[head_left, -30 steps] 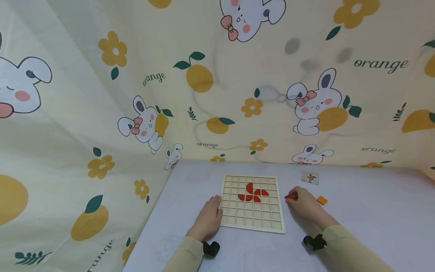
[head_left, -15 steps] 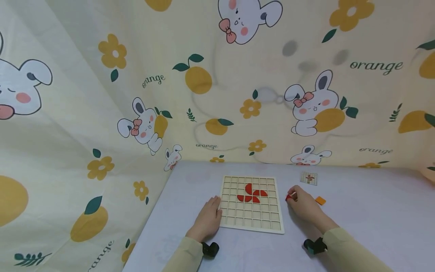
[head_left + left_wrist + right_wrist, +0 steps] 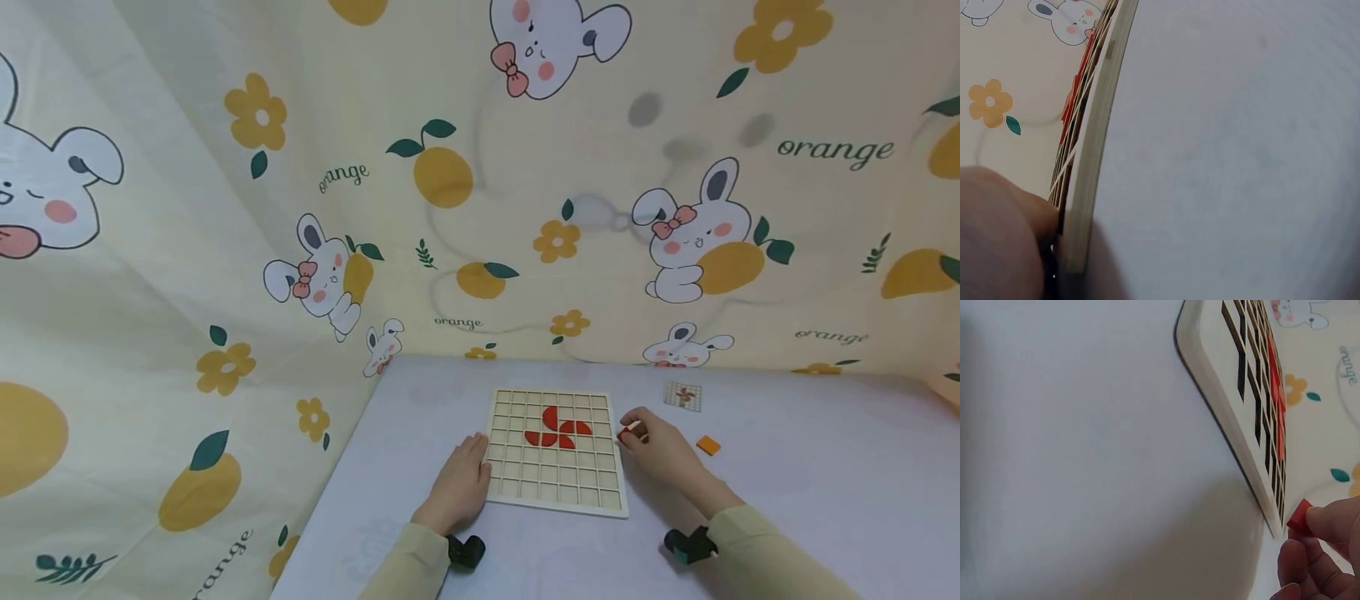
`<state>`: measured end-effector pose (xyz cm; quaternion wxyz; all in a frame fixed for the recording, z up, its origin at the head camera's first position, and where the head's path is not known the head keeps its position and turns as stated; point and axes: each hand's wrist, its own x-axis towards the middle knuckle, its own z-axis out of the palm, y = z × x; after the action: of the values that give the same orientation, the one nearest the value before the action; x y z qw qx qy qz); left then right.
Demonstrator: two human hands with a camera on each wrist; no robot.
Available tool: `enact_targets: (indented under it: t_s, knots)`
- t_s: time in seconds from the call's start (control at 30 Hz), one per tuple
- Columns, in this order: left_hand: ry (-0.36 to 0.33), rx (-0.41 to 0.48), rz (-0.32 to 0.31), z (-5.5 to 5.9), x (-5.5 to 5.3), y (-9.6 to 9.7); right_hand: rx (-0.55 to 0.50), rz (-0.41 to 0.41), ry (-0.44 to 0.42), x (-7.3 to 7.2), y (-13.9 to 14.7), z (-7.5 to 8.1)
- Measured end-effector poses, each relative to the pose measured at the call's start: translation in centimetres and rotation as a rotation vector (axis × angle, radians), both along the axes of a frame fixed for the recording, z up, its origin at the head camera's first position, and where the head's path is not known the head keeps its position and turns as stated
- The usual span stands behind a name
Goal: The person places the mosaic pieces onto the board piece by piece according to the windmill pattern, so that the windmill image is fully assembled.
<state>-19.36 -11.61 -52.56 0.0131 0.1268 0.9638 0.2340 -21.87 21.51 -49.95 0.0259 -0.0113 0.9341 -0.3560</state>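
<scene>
Head: red pc (image 3: 625,436) at tips of R grip (image 3: 665,450), just beside board's (image 3: 558,507) R edge, approx. level w/ the reds (image 3: 551,417) set in it. L grip (image 3: 459,479) along L edge, fingers fairly straight, nothing grasped. Qty: 1 board, 1 card (image 3: 683,396), 1 orange pc (image 3: 708,445) on surface (image 3: 825,467), 1 red pc in R grip; reds too small to count. L wrist: L grip at board edge, partly cropped. R wrist: red pc pinched btwn thumb & finger, near board.
</scene>
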Motion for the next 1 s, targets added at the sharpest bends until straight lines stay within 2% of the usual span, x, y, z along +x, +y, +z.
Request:
enact_targets:
  t_s: [0.27,0.5,1.0]
  knots:
    - [0.011,-0.009,-0.011,0.0,-0.1,0.0,-0.01,0.014,-0.01,-0.2,-1.1,0.1]
    - [0.036,-0.022,-0.028,-0.3,-0.2,-0.1,-0.081,0.028,0.007,-0.4,-2.7,0.5]
    - [0.013,-0.02,-0.019,-0.1,-0.2,-0.1,-0.141,0.01,0.002,-0.3,-4.9,0.2]
